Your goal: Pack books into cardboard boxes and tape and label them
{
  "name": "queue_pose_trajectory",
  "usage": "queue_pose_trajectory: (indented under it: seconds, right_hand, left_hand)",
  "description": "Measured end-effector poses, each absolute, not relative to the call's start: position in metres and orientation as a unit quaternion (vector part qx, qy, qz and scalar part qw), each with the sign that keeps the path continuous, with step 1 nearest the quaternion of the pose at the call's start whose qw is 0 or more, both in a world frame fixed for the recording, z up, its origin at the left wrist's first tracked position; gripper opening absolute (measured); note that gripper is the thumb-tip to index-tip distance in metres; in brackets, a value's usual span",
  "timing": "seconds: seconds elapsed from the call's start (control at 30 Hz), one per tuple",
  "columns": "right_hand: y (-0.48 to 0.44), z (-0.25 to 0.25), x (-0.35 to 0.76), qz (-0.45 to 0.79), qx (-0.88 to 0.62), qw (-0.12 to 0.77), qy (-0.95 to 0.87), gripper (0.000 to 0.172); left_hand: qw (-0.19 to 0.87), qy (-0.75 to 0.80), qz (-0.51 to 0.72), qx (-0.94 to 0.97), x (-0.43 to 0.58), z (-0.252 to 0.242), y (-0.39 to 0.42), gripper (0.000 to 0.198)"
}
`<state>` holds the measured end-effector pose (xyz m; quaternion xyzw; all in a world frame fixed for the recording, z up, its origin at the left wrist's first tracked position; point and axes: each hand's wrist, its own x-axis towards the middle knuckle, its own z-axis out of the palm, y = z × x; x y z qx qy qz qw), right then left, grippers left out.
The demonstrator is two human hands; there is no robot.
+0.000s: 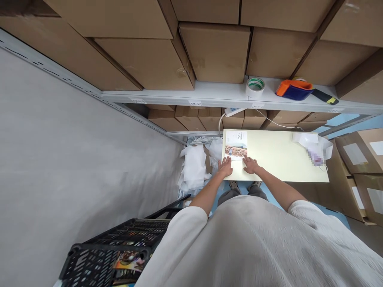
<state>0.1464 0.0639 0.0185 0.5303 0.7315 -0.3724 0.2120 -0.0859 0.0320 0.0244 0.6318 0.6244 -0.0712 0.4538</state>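
A book [236, 141] with a white cover and a picture along its lower part lies flat at the left end of the pale yellow table [275, 159]. My left hand [225, 166] rests at the book's lower left corner, palm down with fingers stretched out. At the lower right corner lies my right hand [250, 164], its fingers spread and touching the book's edge. Neither hand is wrapped round anything.
White sheets [194, 167] lie heaped left of the table. White packaging [311, 144] lies on its right end. On the shelf [209, 93] above are a tape roll [255, 87], an orange-blue tape dispenser [294, 89] and cardboard boxes [215, 54]. A black crate [101, 259] stands lower left.
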Motion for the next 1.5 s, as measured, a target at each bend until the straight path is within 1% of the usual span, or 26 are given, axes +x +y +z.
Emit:
queue_pose_trajectory:
  seconds: [0.1,0.23,0.53,0.7,0.8,0.87,1.03,1.1,1.17,1.27,1.37,1.5]
  right_hand:
    - [0.071,0.018,0.141,-0.378,0.530,0.207,0.731,0.089]
    - [0.081,0.016,0.137,-0.370,0.526,0.228,0.731,0.089]
    - [0.092,0.007,0.137,-0.391,0.530,0.227,0.717,0.094]
    - [0.095,0.005,0.137,-0.389,0.530,0.214,0.723,0.091]
    - [0.091,0.012,0.136,-0.378,0.533,0.223,0.723,0.091]
    - [0.084,0.019,0.141,-0.381,0.527,0.208,0.730,0.089]
    - [0.054,0.036,0.185,-0.415,0.525,0.141,0.729,0.086]
    - [0.046,0.045,0.218,-0.407,0.545,0.094,0.728,0.083]
    - [0.046,0.059,0.256,-0.370,0.583,0.031,0.723,0.076]
    - [0.060,0.090,0.317,-0.303,0.649,-0.051,0.696,0.061]
    - [0.086,0.132,0.373,-0.256,0.699,-0.120,0.657,0.052]
    - [0.128,0.194,0.425,-0.149,0.722,-0.225,0.637,0.041]
  left_hand:
    - [0.458,0.631,-0.063,0.623,-0.089,0.024,0.040,0.092]
    - [0.465,0.635,-0.064,0.614,-0.092,0.024,0.048,0.095]
    - [0.471,0.638,-0.050,0.607,-0.093,0.023,0.051,0.097]
    - [0.477,0.637,-0.046,0.604,-0.093,0.021,0.055,0.097]
    - [0.476,0.638,-0.041,0.604,-0.093,0.020,0.058,0.096]
    - [0.472,0.637,-0.040,0.608,-0.095,0.021,0.058,0.094]
    - [0.435,0.643,-0.041,0.629,-0.096,0.023,0.054,0.088]
    - [0.405,0.643,-0.052,0.648,-0.093,0.025,0.053,0.084]
    - [0.374,0.635,-0.041,0.675,-0.087,0.027,0.052,0.080]
    - [0.351,0.612,0.011,0.709,-0.071,0.029,0.049,0.074]
    - [0.355,0.604,0.063,0.711,-0.047,0.031,0.046,0.070]
    - [0.362,0.591,0.119,0.711,-0.006,0.034,0.046,0.063]
